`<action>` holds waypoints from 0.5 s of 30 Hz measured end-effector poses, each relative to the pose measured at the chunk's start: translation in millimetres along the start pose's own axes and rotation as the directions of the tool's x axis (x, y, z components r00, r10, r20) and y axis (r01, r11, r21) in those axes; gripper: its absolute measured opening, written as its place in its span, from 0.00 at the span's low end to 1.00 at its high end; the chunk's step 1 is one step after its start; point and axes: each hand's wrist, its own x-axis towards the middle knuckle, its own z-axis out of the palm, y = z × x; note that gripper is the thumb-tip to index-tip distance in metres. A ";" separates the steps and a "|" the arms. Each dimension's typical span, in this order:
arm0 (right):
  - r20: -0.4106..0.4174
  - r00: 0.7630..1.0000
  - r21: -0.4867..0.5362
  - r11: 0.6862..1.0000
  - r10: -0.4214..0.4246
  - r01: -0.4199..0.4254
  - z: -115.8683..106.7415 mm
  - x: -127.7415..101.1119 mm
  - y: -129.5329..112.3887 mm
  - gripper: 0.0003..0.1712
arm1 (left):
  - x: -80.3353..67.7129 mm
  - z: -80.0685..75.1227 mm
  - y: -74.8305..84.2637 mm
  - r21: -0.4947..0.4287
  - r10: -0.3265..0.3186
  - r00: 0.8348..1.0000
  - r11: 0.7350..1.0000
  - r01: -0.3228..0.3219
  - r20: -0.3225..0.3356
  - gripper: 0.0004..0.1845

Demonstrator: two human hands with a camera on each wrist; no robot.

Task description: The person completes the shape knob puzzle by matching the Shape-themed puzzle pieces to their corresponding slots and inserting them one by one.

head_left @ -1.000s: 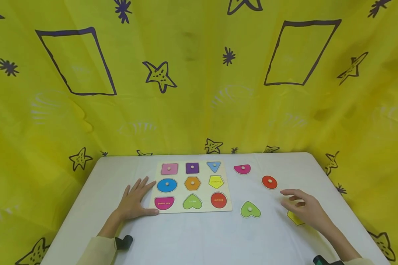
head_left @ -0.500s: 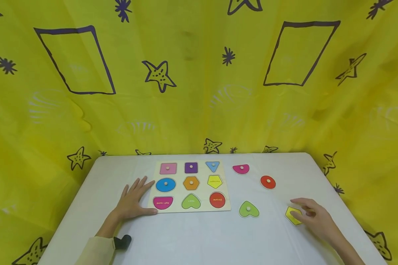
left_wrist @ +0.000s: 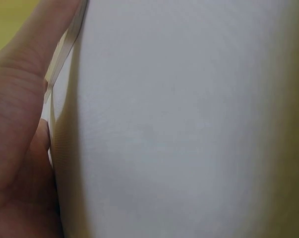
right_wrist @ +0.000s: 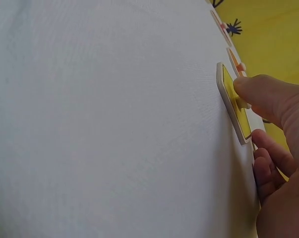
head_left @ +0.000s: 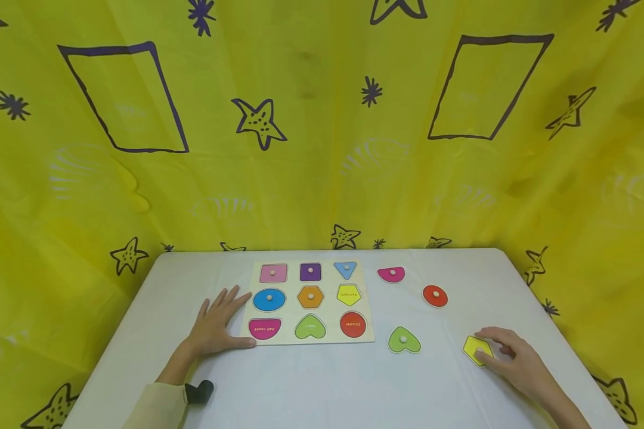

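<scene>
My left hand (head_left: 214, 329) lies spread at the left edge of a wooden shape puzzle board (head_left: 330, 313), its thumb at the near corner. In the left wrist view the thumb (left_wrist: 15, 99) lies along the board's edge. Over on the right, my right hand (head_left: 520, 364) has its thumb and finger at the knob of a yellow pentagon puzzle piece (head_left: 473, 345), pinching it. The right wrist view shows the thumb over the pentagon (right_wrist: 230, 94) from the side, with the other fingers curled near its edge.
Loose knobbed pieces lie right of the board: a magenta half round (head_left: 386, 275), a red circle (head_left: 432, 298) and a green heart (head_left: 402, 345). Several knobbed pieces sit in the board; its pentagon, half round, heart and circle recesses show printed words. A yellow curtain (head_left: 311, 196) hangs behind the white table (head_left: 311, 387).
My right hand has come down and toward me from above the pentagon, uncovering it, and its fingers have closed in at the knob. My left hand stays on the board's edge.
</scene>
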 end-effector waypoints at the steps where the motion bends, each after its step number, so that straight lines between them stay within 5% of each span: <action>1: -0.007 1.000 -0.001 1.000 -0.002 0.002 0.4 0.0 0.7 0.24 | 0.1 -0.2 0.2 0.000 -0.002 1.000 1.000 0.002 0.000 0.59; 15: -0.041 0.999 -0.038 0.999 -0.008 0.006 1.1 -3.2 -0.3 0.15 | 0.4 1.8 -2.6 0.002 -0.006 1.000 1.000 0.006 0.001 0.59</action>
